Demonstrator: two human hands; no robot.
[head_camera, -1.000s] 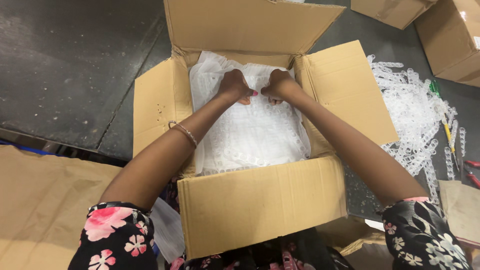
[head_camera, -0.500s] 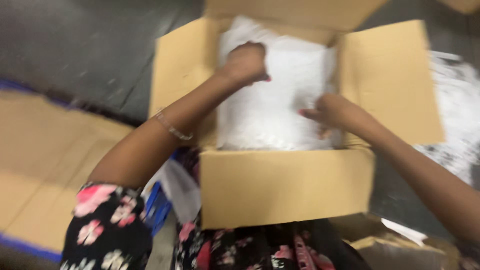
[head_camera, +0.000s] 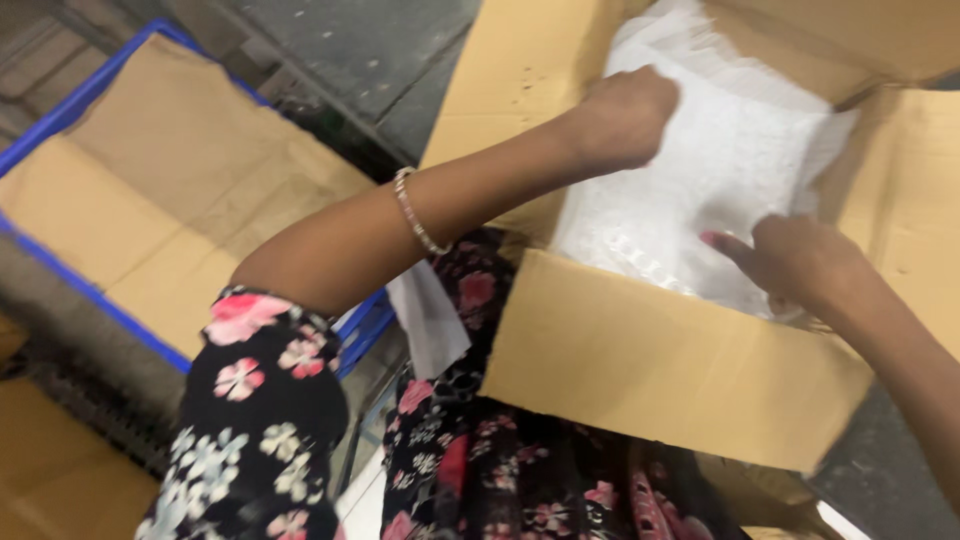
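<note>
An open cardboard box (head_camera: 640, 370) stands in front of me, its flaps spread outward. Inside lies a clear plastic bag (head_camera: 720, 170) full of small white parts. My left hand (head_camera: 625, 115) is closed into a fist gripping the bag's plastic at the box's far left side. My right hand (head_camera: 790, 260) rests on the bag near the front wall, fingers bent and pinching the plastic; one painted fingertip points left. A thin bracelet circles my left wrist.
To the left sits a blue crate (head_camera: 90, 290) lined with flat brown cardboard (head_camera: 170, 200). A dark grey tabletop (head_camera: 360, 50) lies behind the box. A white plastic scrap (head_camera: 430, 320) hangs below the box's left corner, by my floral clothing.
The view has swung to the left and closer. My right hand has moved from the bag's far edge down to the near side; my left hand keeps its grip at the far left.
</note>
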